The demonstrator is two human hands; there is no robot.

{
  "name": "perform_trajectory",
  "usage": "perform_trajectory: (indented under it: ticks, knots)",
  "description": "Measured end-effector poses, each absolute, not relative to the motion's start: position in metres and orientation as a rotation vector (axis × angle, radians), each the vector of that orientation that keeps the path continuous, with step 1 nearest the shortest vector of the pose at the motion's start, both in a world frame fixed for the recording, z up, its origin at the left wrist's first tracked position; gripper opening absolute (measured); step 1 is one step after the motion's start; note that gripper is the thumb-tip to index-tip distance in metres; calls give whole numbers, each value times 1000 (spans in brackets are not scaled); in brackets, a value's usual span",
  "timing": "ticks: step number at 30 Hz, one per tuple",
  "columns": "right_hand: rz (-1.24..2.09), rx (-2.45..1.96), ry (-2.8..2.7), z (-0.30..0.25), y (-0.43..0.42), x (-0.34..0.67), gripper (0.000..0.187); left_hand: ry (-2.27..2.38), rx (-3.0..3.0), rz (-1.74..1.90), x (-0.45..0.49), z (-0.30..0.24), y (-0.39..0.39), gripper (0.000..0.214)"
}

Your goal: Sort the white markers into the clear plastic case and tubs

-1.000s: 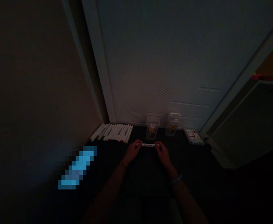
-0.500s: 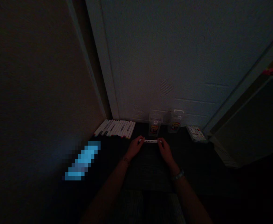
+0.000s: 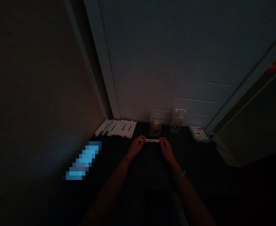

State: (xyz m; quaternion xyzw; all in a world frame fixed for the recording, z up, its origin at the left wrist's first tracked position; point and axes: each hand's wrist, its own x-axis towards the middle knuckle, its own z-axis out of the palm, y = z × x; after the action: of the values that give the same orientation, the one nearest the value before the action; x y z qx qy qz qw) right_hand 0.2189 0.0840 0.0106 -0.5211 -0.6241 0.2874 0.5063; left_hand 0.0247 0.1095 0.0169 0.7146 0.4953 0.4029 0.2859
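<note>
A white marker (image 3: 152, 141) with dark print lies crosswise between my two hands, over the dark table. My left hand (image 3: 137, 146) has its fingers closed on the left end. At the other end, the fingers of my right hand (image 3: 166, 149) pinch the marker; both tips are covered by fingers. To the left, several white markers (image 3: 119, 128) with coloured ends lie side by side in a row. Behind my hands stands a clear plastic box (image 3: 156, 124) with a printed label.
Another clear box (image 3: 177, 121) with a raised handle stands against the pale wall (image 3: 147, 62). Farther right lies a clear pack of markers (image 3: 198, 133). A blurred bright screen (image 3: 83, 161) is at the left of the dark table (image 3: 152, 174). The room is dim.
The view has shifted very slightly, and the printed side of the marker shows a little differently. Both hands keep their hold on it.
</note>
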Motion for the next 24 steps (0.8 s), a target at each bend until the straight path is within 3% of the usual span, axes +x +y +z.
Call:
perform_trajectory:
  ticks: [24]
  knots:
    - [691, -1248, -1504, 12, 83, 220, 29, 1307, 1898, 1093, 24, 15, 111, 32]
